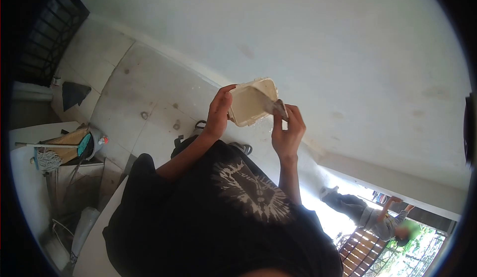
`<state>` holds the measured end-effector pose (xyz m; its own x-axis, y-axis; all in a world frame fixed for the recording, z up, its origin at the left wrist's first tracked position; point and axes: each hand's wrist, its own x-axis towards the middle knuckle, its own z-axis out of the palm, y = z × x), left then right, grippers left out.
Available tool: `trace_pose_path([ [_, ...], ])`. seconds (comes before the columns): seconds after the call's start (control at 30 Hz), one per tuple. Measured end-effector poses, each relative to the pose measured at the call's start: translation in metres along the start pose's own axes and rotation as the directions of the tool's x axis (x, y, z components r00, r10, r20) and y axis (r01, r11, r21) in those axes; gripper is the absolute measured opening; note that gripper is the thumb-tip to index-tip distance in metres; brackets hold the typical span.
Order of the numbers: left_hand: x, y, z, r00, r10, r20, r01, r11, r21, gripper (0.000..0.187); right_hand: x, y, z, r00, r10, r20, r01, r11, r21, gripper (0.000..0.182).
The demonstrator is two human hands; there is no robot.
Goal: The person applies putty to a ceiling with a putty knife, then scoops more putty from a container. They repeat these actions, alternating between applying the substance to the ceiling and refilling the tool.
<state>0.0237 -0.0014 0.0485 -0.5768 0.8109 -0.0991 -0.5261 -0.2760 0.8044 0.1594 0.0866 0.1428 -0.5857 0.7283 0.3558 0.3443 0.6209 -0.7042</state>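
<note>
My left hand (218,112) is closed on the side of a cream plastic tub (242,107), which is tilted so that its inside faces me. A pale coating lines the tub. In my right hand (289,134) is a putty knife (271,105), pinched between thumb and fingers. Its greyish blade reaches into the tub near the right rim; part of the handle is hidden by my fingers. Both hands are in front of my dark shirt (198,212), close to a pale wall (348,68).
Grey floor tiles (134,93) lie below, with several round spots. At left are a mop (48,159), a bucket (98,137) and a dark metal grille (47,34). Another person (372,217) stands at lower right beside a wooden slatted piece (361,252).
</note>
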Motion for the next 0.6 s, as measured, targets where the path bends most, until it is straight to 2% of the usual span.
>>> trace_pose_path([
  [0.07, -0.002, 0.002, 0.0, 1.0, -0.006, 0.007, 0.006, 1.0, 0.016, 0.049, -0.002, -0.004, -0.002, 0.99, -0.069, -0.123, 0.054, 0.991, -0.124, 0.018],
  [0.1, -0.001, 0.003, 0.001, 1.0, 0.003, 0.002, -0.003, 1.0, 0.007, 0.048, -0.004, -0.007, -0.001, 0.995, -0.061, -0.075, 0.048, 0.986, -0.16, 0.021],
  [0.13, -0.001, 0.003, 0.002, 1.0, 0.01, -0.003, -0.01, 1.0, -0.003, 0.048, -0.008, 0.0, 0.005, 0.993, -0.116, -0.016, 0.113, 0.984, -0.134, 0.025],
  [0.2, 0.0, 0.001, 0.003, 1.0, 0.004, -0.003, -0.004, 1.0, -0.004, 0.047, -0.015, -0.004, 0.007, 0.987, -0.111, 0.114, 0.118, 0.992, -0.053, 0.027],
  [0.27, 0.0, 0.0, 0.005, 1.0, 0.001, -0.008, -0.001, 1.0, -0.004, 0.047, -0.014, -0.015, 0.0, 0.99, -0.104, 0.1, 0.109, 0.993, -0.04, 0.023],
  [0.33, -0.001, -0.001, 0.004, 1.0, 0.017, -0.017, -0.017, 1.0, 0.008, 0.047, -0.012, -0.018, -0.004, 1.0, -0.012, 0.024, 0.01, 0.998, 0.055, 0.017],
  [0.47, -0.001, -0.001, 0.004, 1.0, 0.022, 0.007, -0.022, 1.0, -0.005, 0.048, -0.008, -0.003, -0.001, 0.996, 0.037, 0.086, -0.038, 0.999, 0.012, 0.013],
  [0.57, -0.002, 0.001, 0.003, 1.0, 0.008, 0.011, -0.008, 1.0, 0.005, 0.048, -0.002, -0.008, -0.011, 0.997, 0.021, -0.067, -0.023, 0.999, -0.027, 0.013],
  [0.6, -0.003, 0.002, 0.003, 1.0, 0.0, 0.003, 0.0, 1.0, 0.006, 0.048, -0.002, -0.014, -0.015, 0.998, 0.022, -0.063, -0.023, 0.999, -0.023, 0.013],
])
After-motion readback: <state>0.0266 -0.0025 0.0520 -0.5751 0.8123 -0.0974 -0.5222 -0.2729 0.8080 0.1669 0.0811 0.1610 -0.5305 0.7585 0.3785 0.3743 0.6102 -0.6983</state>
